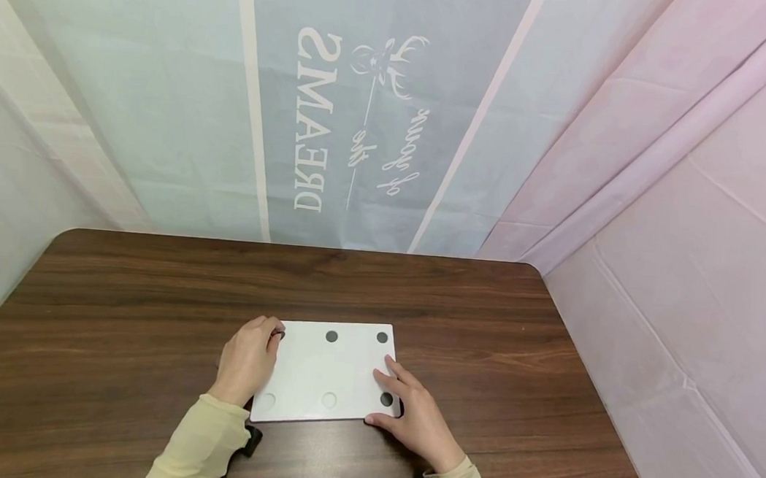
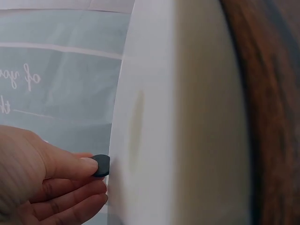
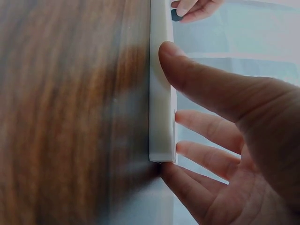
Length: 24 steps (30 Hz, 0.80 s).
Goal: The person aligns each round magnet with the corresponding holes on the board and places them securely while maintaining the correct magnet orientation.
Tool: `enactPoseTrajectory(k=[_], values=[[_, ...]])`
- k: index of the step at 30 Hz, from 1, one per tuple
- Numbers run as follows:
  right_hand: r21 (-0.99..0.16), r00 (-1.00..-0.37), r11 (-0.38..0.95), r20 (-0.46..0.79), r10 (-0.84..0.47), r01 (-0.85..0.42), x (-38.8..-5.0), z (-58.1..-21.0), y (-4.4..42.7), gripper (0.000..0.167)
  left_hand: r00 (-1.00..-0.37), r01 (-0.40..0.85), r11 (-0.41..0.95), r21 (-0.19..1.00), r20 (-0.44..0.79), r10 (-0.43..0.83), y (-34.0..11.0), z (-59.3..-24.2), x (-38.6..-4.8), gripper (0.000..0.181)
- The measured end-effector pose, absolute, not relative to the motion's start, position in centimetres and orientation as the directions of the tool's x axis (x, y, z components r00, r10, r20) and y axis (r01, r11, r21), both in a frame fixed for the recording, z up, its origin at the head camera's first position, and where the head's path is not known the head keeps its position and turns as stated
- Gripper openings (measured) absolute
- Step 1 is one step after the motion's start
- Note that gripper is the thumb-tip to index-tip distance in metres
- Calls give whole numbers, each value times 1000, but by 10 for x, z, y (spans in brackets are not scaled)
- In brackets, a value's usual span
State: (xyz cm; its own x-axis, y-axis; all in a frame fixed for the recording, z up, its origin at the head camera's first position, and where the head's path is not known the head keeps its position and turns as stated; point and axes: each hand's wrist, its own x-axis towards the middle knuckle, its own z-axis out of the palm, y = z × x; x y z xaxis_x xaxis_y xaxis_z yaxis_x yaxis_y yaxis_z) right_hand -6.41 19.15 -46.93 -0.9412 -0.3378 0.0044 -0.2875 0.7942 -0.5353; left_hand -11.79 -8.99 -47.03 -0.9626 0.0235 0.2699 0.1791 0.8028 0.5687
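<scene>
A white rectangular board [image 1: 309, 366] lies flat on the table, with round recesses along its far and near sides. Dark discs fill the far middle [image 1: 332, 336], far right and near right spots; the near left and near middle recesses show white. At the far left corner my left hand [image 1: 247, 359] pinches a small black disc [image 2: 101, 166] between thumb and fingers, its edge against the board's surface. My right hand [image 1: 421, 420] rests at the board's right end with fingers spread. Its thumb [image 3: 187, 68] touches the near edge, and other fingertips touch the top and side.
Brown wood-grain table [image 1: 156, 291] surrounds the board. Behind it hangs a pale blue curtain [image 1: 377, 122] with mirrored lettering; pinkish fabric [image 1: 683, 286] borders the right side. Dark straps sit at both wrists.
</scene>
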Motion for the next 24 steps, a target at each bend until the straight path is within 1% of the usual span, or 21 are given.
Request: enactPoseTrajectory(k=[6, 15, 20, 24], values=[[-535, -943, 795, 6, -334, -285, -64, -469, 192, 65, -963, 175, 793, 583, 268, 16, -89, -472, -118, 9], [-540, -943, 791, 14, -334, -288, -63, -469, 192, 64, -974, 147, 787, 600, 228, 8, -89, -474, -120, 14], [-542, -944, 793, 2, -331, -279, -63, -469, 192, 64, -972, 137, 798, 588, 233, -5, -89, -476, -120, 14], [-537, -944, 796, 3, -330, -279, -64, -470, 191, 65, -974, 144, 823, 549, 227, 18, -89, -474, -118, 14]])
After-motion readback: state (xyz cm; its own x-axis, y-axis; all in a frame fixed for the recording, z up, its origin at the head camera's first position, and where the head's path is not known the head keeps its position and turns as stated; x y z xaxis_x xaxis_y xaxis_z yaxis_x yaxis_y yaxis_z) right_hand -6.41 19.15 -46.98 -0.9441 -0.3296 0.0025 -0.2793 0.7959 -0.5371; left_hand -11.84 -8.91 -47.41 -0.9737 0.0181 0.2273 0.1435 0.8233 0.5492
